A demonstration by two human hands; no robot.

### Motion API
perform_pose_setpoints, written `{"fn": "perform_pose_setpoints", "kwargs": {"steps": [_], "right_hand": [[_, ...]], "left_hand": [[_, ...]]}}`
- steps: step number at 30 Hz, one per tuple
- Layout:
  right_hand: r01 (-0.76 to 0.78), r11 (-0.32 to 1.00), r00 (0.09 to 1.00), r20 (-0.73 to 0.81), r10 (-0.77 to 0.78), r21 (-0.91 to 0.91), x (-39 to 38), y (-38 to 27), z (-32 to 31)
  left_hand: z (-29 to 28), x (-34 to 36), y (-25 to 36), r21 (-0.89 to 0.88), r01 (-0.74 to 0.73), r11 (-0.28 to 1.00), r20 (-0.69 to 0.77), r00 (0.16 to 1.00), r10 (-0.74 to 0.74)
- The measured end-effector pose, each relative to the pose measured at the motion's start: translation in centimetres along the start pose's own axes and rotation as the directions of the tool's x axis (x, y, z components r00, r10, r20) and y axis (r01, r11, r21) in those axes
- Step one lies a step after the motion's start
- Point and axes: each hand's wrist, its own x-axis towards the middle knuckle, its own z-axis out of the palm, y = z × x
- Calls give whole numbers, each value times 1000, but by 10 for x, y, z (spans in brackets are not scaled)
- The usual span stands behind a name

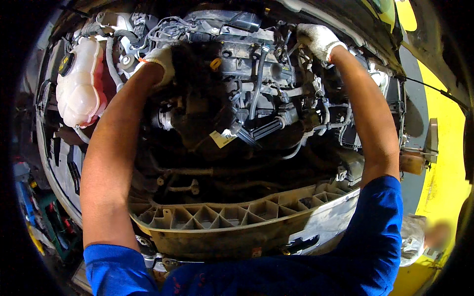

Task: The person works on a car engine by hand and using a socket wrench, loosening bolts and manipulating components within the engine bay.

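My left hand [159, 64], in a white glove, reaches into the engine bay [237, 167] beside the dark engine parts left of a yellow ring handle [215, 64]; its fingers are curled, and what they grip is hidden. My gloved right hand [318, 39] is at the back right of the ribbed engine top [261, 69], fingers bent down onto something I cannot make out, near hoses and wiring. A translucent coolant reservoir [79, 89] with pink fluid is left of my left hand. A grey corrugated hose [258, 74] runs between my hands.
A ribbed front crossmember [222, 214] spans the near edge. A raised hood [439, 59] and thin rod [434, 89] are at the right, above a yellow floor [432, 187]. A blurred person in pale clothing [412, 237] appears lower right. Tools [34, 212] lie at the lower left.
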Motion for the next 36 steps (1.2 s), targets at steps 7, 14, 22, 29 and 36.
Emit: {"fn": "perform_pose_setpoints", "kwargs": {"steps": [7, 14, 22, 29, 36], "right_hand": [[-39, 998, 999, 8, 38, 46, -3, 10, 4], [-479, 876, 863, 151, 481, -52, 15, 3, 0], [-247, 879, 964, 192, 182, 408, 11, 27, 14], [-253, 968, 967, -14, 253, 12, 1, -6, 0], [-138, 986, 984, 128, 125, 93, 14, 2, 4]], "left_hand": [[54, 56, -57, 238, -168, 957, 61, 986, 157], [26, 32, -21, 43, -55, 998, 8, 998, 54], [18, 17, -21, -7, 7, 1000, 5, 1000, -7], [14, 19, -16, 34, 49, 998, 23, 998, -50], [38, 40, -51, 240, -26, 971, 124, 992, -4]]}}
